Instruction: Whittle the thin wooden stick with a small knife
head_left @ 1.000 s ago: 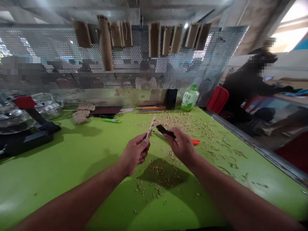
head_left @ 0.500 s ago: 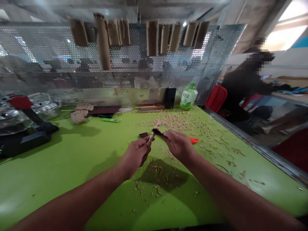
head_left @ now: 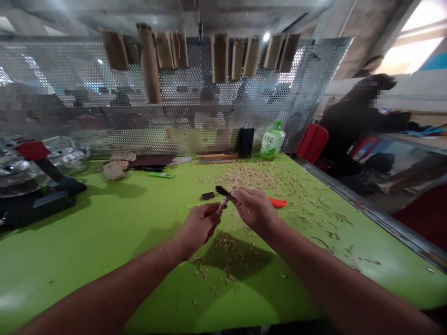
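Observation:
My left hand point(head_left: 200, 228) is closed around a thin pale wooden stick point(head_left: 222, 204), whose upper end points away from me. In my right hand point(head_left: 254, 204), thumb and fingers pinch a dark folded sheet point(head_left: 222, 190) that looks like sandpaper. The sheet's free edge sticks out to the left, just above the stick's tip; I cannot tell whether they touch. Beyond my left hand lies a small dark block point(head_left: 208, 196). An orange object point(head_left: 278, 202), partly hidden by my right hand, lies on the green table point(head_left: 115, 232).
Wood shavings point(head_left: 251, 174) cover much of the table's middle and right. At the back stand a green-tea bottle point(head_left: 271, 142) and a black box point(head_left: 246, 143). A green cutter point(head_left: 161, 175) lies left, near a black-and-red tool point(head_left: 49, 172). A person point(head_left: 356, 116) sits at the right.
The dark folded sheet has moved up and left with my right hand's tilt, exposing its folded edge. My left hand has shifted slightly, and less of the stick shows.

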A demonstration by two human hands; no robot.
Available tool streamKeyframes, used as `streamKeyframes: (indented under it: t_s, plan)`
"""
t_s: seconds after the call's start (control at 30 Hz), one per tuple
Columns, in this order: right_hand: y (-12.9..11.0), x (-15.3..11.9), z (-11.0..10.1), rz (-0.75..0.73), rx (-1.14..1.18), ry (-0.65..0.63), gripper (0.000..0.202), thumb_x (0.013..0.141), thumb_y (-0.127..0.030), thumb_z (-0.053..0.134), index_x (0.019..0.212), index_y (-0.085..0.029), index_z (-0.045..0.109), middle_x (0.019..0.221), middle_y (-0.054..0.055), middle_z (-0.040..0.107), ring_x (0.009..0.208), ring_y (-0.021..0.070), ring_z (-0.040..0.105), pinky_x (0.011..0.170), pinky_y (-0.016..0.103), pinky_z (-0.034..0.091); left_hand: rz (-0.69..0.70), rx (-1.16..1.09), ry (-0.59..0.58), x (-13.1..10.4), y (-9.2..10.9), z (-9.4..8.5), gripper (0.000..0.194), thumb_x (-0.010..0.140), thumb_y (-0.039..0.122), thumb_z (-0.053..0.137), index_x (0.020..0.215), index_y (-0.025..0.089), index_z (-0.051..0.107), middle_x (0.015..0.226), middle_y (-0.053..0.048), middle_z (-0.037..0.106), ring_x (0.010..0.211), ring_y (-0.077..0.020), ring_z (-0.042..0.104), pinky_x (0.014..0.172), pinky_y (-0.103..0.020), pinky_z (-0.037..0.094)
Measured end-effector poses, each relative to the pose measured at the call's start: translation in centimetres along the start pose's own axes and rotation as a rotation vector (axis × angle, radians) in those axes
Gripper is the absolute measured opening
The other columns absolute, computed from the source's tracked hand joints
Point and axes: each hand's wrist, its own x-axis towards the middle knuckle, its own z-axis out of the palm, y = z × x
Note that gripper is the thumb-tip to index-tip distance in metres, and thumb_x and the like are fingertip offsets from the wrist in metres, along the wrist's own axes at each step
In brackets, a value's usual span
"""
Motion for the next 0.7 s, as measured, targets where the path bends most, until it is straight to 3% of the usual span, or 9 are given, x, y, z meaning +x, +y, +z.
streamKeyframes:
  t_s: [0.2,0.3,0.4,0.5,0.6,0.7]
  plan:
    - [0.5,-0.4,-0.1,0.067,-0.028,-0.045,0.024,0.091,-0.021,0.044,0.068,-0.02,0.047,0.059,-0.001,0.049,0.052,0.0108,0.038,0.051,0.026,0.023,0.036,-0.049,0.05,-0.3,0.5,-0.5,0.031,0.087,0.04,0.057,0.105,0.016,0.06,0.055,0.009,0.036,0.038,-0.0034,0.023,0.035,-0.017,0.016]
    - [1.0,-0.6,0.1,0.109,-0.027,-0.051,0.025,0.091,-0.024,0.044,0.067,-0.021,0.045,0.057,-0.001,0.047,0.05,0.011,0.037,0.05,0.026,0.022,0.047,-0.073,-0.011,-0.5,0.7,-1.1,0.03,0.087,0.038,0.057,0.107,0.016,0.06,0.059,0.008,0.04,0.04,-0.0029,0.024,0.035,-0.016,0.017]
    - [1.3,-0.6,0.5,0.14,-0.021,-0.062,0.025,0.092,-0.027,0.045,0.068,-0.022,0.046,0.057,-0.002,0.047,0.049,0.0109,0.038,0.049,0.026,0.022,0.115,-0.154,0.043,-0.2,0.5,-1.4,0.031,0.087,0.038,0.057,0.111,0.018,0.059,0.06,0.008,0.039,0.04,-0.0031,0.023,0.034,-0.016,0.017]
    - [1.6,-0.7,0.4,0.173,0.003,-0.008,0.025,0.093,-0.031,0.047,0.07,-0.021,0.048,0.057,-0.003,0.048,0.049,0.0103,0.039,0.049,0.025,0.025,0.126,-0.198,0.055,0.3,0.4,-1.7,0.031,0.086,0.038,0.058,0.11,0.019,0.058,0.062,0.008,0.038,0.04,-0.0024,0.019,0.033,-0.015,0.014]
    - [1.6,-0.7,0.0,0.111,0.064,0.096,0.022,0.093,-0.03,0.049,0.074,-0.02,0.051,0.059,-0.002,0.05,0.052,0.0102,0.043,0.052,0.023,0.029,0.089,-0.193,0.058,0.5,0.3,-1.7,0.029,0.085,0.038,0.059,0.106,0.018,0.059,0.061,0.008,0.037,0.039,-0.002,0.018,0.032,-0.016,0.012]
    - [1.3,-0.6,-0.2,0.029,0.107,0.12,0.019,0.092,-0.027,0.05,0.075,-0.02,0.053,0.06,-0.002,0.051,0.053,0.01,0.043,0.052,0.022,0.03,0.083,-0.179,0.029,0.4,0.2,-1.2,0.029,0.085,0.039,0.059,0.105,0.018,0.059,0.059,0.008,0.036,0.039,-0.0027,0.02,0.032,-0.016,0.014]
